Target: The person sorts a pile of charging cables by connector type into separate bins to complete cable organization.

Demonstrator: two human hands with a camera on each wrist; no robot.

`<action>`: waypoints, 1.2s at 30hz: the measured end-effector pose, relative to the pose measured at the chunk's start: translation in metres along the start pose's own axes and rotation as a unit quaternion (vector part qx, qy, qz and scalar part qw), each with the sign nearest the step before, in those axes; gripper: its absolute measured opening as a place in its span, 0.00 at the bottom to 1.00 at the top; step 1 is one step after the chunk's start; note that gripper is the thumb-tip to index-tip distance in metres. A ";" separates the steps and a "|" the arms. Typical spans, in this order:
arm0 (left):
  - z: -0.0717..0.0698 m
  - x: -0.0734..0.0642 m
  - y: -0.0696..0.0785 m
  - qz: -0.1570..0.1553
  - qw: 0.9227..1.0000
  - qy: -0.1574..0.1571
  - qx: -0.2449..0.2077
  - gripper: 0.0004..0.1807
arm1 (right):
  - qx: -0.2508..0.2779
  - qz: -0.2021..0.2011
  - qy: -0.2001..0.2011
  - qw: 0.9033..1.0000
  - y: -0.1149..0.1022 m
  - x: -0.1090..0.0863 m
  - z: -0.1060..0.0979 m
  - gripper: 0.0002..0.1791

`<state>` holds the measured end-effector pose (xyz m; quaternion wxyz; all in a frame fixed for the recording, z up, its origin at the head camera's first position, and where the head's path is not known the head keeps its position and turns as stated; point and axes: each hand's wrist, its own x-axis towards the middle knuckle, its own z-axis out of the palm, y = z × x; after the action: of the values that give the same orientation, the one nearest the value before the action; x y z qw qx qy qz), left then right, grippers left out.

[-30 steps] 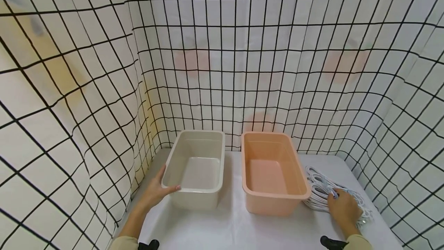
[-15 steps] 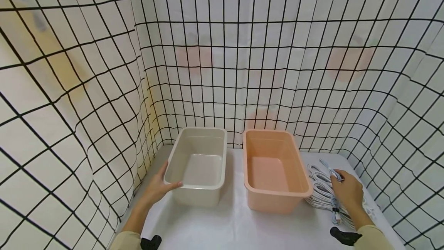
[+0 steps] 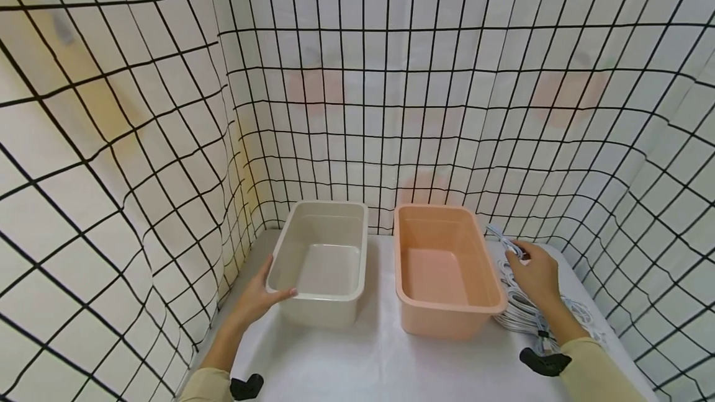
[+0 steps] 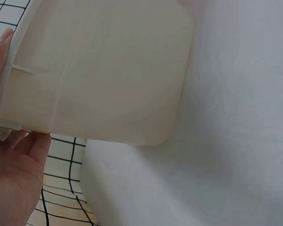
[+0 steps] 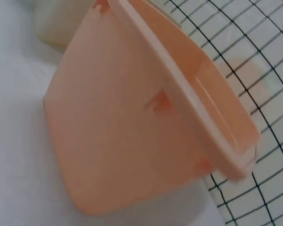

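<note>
My left hand grips the near left corner of a beige plastic basin. The thumb lies over the rim, and the left wrist view shows the fingers bent against the outer wall under it. To the right, my right hand pinches a bundled pale blue-white cable, raised beside the far right side of a peach plastic basin. Below that hand lies a pile of white cables, partly covered by the forearm. The right wrist view shows only the peach basin's outer wall, not the hand.
Both basins stand side by side on a white-covered table, a narrow gap between them. Black netting over white sheeting rises at the back and both sides. A tied bundle with a dark band lies at the pile's near end.
My right hand has lifted a cable bundle off the pile and carried it up and away from me, toward the peach basin's far right side. The left hand keeps its hold on the beige basin.
</note>
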<state>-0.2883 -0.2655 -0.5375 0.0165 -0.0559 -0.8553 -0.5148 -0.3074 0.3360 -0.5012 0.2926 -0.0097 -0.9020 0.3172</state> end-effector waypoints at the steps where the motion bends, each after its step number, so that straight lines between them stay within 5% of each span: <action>1: 0.000 0.000 0.000 0.001 1.000 0.002 -0.002 0.64 | 0.006 -0.013 -0.001 1.000 -0.006 0.003 0.002 0.18; 17: 0.001 0.003 0.003 0.007 1.000 0.001 -0.002 0.64 | 0.056 -0.126 -0.045 0.989 -0.062 0.030 0.033 0.12; 23: -0.001 0.001 0.002 0.006 1.000 0.003 -0.005 0.64 | 0.076 -0.135 -0.097 0.983 -0.087 0.041 0.055 0.12; 30: -0.002 -0.001 -0.001 -0.005 1.000 0.000 0.001 0.64 | 0.158 -0.159 -0.175 0.959 -0.120 0.052 0.087 0.15; 36: -0.002 0.002 -0.001 0.002 1.000 0.002 0.003 0.64 | 0.197 -0.112 -0.230 0.946 -0.143 0.054 0.112 0.08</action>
<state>-0.2904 -0.2672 -0.5373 0.0195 -0.0562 -0.8567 -0.5124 -0.3880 0.1691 -0.4603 0.1066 0.2220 -0.8598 0.4473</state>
